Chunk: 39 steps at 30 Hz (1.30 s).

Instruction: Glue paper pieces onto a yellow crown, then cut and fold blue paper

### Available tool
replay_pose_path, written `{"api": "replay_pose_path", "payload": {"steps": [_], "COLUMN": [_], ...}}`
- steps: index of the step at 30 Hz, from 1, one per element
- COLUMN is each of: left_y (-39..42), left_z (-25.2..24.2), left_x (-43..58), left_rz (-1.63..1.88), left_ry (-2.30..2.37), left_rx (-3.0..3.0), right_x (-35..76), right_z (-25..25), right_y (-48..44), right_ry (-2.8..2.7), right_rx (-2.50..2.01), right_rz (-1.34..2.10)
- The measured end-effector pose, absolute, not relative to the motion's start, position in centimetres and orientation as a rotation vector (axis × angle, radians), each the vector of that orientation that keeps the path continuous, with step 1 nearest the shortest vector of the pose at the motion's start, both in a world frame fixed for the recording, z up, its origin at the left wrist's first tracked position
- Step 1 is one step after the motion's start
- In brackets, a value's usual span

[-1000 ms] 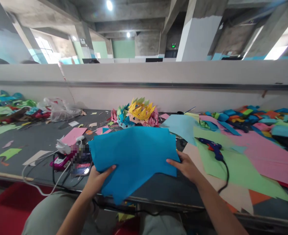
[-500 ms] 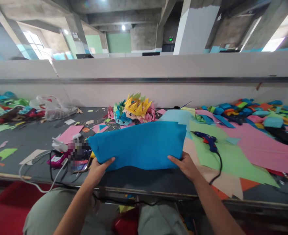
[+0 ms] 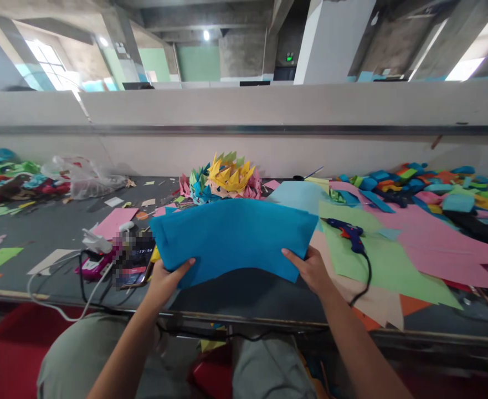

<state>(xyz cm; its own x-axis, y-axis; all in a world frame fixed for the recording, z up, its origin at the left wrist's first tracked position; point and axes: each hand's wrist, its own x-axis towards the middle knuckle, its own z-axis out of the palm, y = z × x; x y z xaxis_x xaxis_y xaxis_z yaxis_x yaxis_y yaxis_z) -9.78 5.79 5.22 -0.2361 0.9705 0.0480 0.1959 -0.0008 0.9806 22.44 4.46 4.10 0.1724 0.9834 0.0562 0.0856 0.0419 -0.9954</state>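
I hold a blue sheet of paper (image 3: 231, 235) above the near part of the dark table (image 3: 48, 233), bowed upward in the middle. My left hand (image 3: 164, 280) grips its lower left corner, thumb on top. Its lower right edge is pinched by my right hand (image 3: 310, 269). Behind the sheet sits a pile of folded paper shapes (image 3: 222, 180) in yellow, pink and blue.
A blue glue gun (image 3: 347, 231) with a black cord lies on green and pink sheets (image 3: 393, 260) to the right. A phone (image 3: 133, 257), a pink device and cables lie left. Paper scraps and a plastic bag (image 3: 86, 177) are far left; coloured pieces (image 3: 435, 191) far right.
The sheet's hanging lower corner has been folded up, so the sheet is now a shorter band, and both hands have lifted it slightly. The view has tilted down a little.
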Motion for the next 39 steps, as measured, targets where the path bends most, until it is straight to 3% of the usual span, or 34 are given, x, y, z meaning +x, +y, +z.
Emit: {"api": "replay_pose_path", "payload": {"steps": [9,22,29,39], "left_y": [5.2,4.7,4.5,5.7], "left_z": [4.4,4.4,4.8,7.1], "left_x": [-10.1,-8.8,-10.1,-9.8], "left_rz": [1.235,1.292,1.197,1.347], "left_ry": [1.49,1.439,1.421,1.272], "left_rx": [1.273,1.26,1.292,1.129], "right_x": [22.9,23.4,23.9,24.7], "right_z": [3.8,2.5,2.7,3.9], "right_y": [3.9,3.9,3.8,5.0], "right_ry": [-1.347,-1.277,-1.143,-1.164], "right_rx": [-1.295,-1.305,-1.297,-1.13], "right_rz": [1.098,0.875,1.145,1.063]}}
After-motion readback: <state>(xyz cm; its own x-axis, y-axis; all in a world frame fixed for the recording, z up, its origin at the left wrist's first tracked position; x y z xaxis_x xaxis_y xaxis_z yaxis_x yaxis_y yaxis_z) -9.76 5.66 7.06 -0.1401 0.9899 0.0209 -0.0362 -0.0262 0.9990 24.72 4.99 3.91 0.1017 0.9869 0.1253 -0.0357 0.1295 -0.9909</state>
